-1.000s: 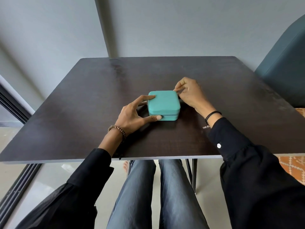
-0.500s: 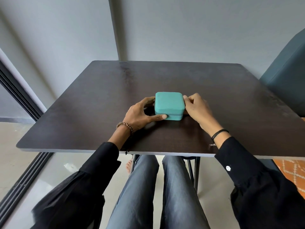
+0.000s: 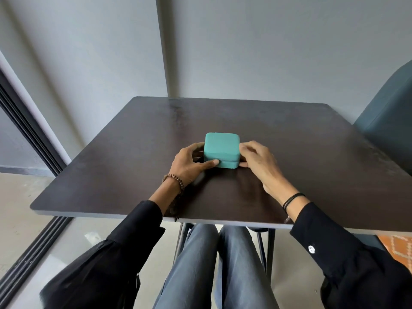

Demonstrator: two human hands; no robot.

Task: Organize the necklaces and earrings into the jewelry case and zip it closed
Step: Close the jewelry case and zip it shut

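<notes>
Jewelry case [image 3: 221, 148], teal with its lid down, sits near the middle of the dark table [image 3: 312, 152], between both hands. Left hand [image 3: 187, 162] grips its left side, thumb along the front seam. Right hand [image 3: 258, 162] holds the right side with curled fingers; whether it pinches a zipper pull is unclear.

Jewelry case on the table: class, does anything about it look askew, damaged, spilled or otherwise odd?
Nothing stands out. The jewelry case sits flat on the table, lid down with an even seam, no visible damage. The left hand grips its left side and the right hand its right side.
</notes>
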